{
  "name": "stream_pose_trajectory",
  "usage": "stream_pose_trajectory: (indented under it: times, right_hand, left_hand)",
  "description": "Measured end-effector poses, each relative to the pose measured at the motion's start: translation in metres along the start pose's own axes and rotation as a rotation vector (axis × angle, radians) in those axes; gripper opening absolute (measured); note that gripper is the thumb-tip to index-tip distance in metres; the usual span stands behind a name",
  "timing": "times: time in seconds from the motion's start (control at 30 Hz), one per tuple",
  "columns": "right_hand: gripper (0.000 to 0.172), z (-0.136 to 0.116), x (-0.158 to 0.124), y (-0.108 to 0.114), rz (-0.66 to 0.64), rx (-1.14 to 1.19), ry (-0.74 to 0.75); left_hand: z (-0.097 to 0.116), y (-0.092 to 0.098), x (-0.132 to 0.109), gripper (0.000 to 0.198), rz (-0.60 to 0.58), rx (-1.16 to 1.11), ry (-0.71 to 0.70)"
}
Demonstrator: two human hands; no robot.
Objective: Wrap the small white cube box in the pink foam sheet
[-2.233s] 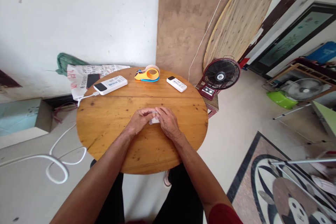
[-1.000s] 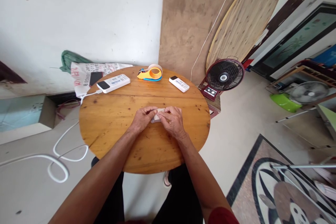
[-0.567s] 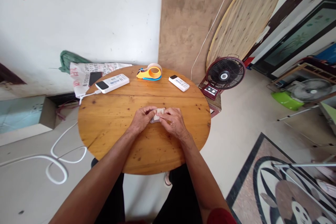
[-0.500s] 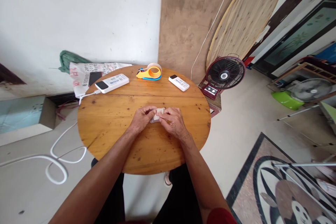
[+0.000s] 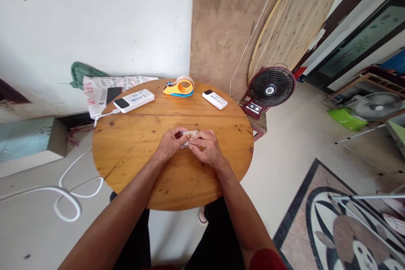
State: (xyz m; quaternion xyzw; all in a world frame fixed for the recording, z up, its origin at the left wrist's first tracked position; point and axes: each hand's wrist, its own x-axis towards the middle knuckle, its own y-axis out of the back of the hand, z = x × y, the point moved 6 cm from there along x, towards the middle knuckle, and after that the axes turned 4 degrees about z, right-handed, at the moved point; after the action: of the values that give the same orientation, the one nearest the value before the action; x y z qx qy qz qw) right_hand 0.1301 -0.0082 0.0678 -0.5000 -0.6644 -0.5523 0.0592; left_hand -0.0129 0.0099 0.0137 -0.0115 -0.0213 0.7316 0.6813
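Between my hands, over the middle of the round wooden table [image 5: 126, 143], is a small whitish, partly see-through packet [image 5: 189, 133]. Its exact kind is too small to make out, and my fingers cover much of it. My left hand [image 5: 172, 141] grips its left side with thumb and bent fingers. My right hand [image 5: 207, 145] is closed on its right side, thumb and fingertips pressed against it. Farther back on the table stands an orange tape dispenser [image 5: 172, 89] with a roll of tape in it.
A white power strip [image 5: 139, 99] with a cable lies at the table's back left. A smaller white device [image 5: 215, 99] with a dark end is at the back right. A dark red fan [image 5: 268, 88] stands beyond the right edge. White cable [image 5: 68, 196] loops over the floor.
My right thumb and fingers have shifted slightly on the packet, and its visible part has changed shape a little. The view has moved very slightly; the things on the table stay put.
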Motion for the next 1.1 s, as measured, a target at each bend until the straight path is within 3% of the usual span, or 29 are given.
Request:
stream_pose_trajectory:
  times: [0.17,0.33,0.67,0.77,0.97,1.1]
  right_hand:
    - [0.019,0.018,-0.001,0.01,0.128,0.084,-0.217]
    - [0.048,0.024,-0.002,0.0,-0.002,0.078,-0.262]
    - [0.023,0.018,-0.004,-0.008,0.03,-0.08,-0.146]
    - [0.023,0.016,-0.003,-0.009,0.019,-0.121,-0.128]
    - [0.025,0.017,-0.002,-0.01,-0.002,-0.055,-0.175]
    - [0.028,0.02,-0.003,-0.005,0.083,0.064,-0.203]
  left_hand:
    - [-0.003,0.001,0.0,0.04,0.032,0.06,-0.009]
    - [-0.002,0.001,-0.001,0.041,0.061,0.095,-0.024]
    - [-0.002,0.0,0.0,0.036,0.011,0.065,-0.095]
    - [-0.002,0.001,0.002,0.033,0.047,0.118,-0.141]
    - [-0.005,-0.003,0.003,0.037,0.03,-0.001,-0.107]
    - [-0.003,-0.002,-0.002,0.046,0.065,0.014,-0.081]
